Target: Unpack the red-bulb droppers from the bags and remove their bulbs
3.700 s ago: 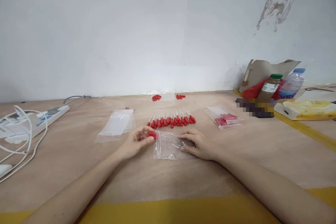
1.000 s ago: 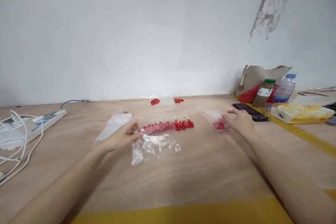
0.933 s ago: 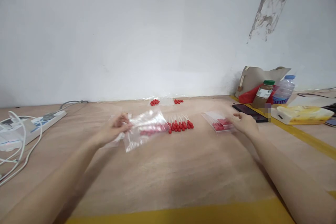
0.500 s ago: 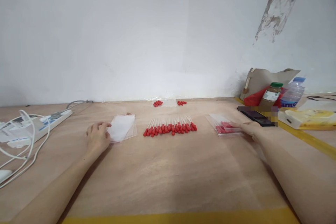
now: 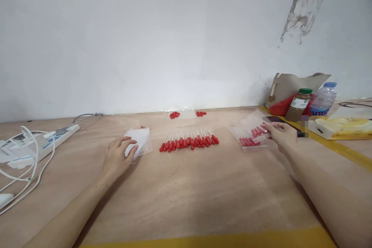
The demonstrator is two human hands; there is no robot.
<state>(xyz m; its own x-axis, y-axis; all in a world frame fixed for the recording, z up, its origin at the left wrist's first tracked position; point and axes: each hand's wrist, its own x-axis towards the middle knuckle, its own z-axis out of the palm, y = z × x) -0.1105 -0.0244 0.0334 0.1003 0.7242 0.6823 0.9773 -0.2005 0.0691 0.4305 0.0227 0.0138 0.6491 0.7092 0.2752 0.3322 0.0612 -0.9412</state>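
Note:
My left hand (image 5: 119, 155) rests over the near left edge of a stack of clear plastic bags with white in them (image 5: 139, 139), its fingers apart and slightly curled. On the right, my right hand (image 5: 280, 133) pinches the edge of a small clear bag (image 5: 257, 124) that holds several red-tipped sticks. Partly beneath it lies another clear bag (image 5: 247, 145) with red-tipped sticks inside. Between my hands, a row of loose white sticks with red bulb-shaped tips (image 5: 188, 143) lies side by side, tips toward me.
By the wall lie clear bags with red pieces (image 5: 174, 114). At left are a power strip (image 5: 58, 139) and white cables (image 5: 36, 159). A phone (image 5: 299, 131), a green-capped jar (image 5: 299, 104), a plastic bottle (image 5: 324, 99), a bag (image 5: 290, 85) and a yellow tissue pack (image 5: 343, 128) stand right.
My right hand has lifted the upper bag off the one beneath and tilted it. My left hand has moved right, over the stack of bags.

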